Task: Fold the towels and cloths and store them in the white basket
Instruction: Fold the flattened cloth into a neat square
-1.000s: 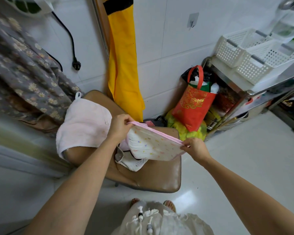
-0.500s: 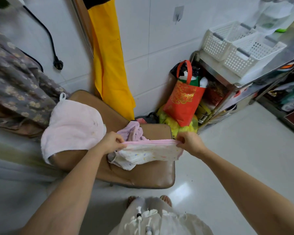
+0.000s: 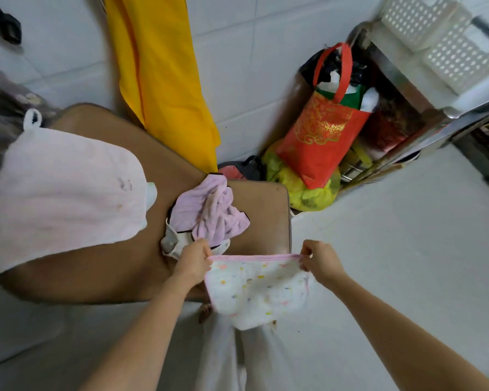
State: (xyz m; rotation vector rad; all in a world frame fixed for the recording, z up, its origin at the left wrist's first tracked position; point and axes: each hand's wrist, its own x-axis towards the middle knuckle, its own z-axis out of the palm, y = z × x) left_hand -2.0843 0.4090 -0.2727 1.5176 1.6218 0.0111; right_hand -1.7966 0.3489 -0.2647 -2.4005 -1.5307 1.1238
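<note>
While its pink-bound top edge is stretched taut, the white cloth with small coloured spots (image 3: 256, 289) is pinched at one corner by the left hand (image 3: 194, 262) and at the other by the right hand (image 3: 321, 262), fingers curled onto the hem, and it hangs free below both hands in front of the pale trousers. Just beyond the left hand, a crumpled lilac fleece cloth with dark edging (image 3: 209, 214) is seen lying on a whitish cloth on the brown padded seat (image 3: 96, 266). Further left of that hand, a pale pink towel with a hanging loop (image 3: 62, 190) is draped over the seat. Well beyond the right hand, two white perforated plastic baskets (image 3: 446, 43) are set on a metal shelf (image 3: 424, 108); between them and the hands a red tote bag with gold print (image 3: 322, 142) is propped against the shelf. A yellow cloth (image 3: 158, 74) is hung on the tiled wall
</note>
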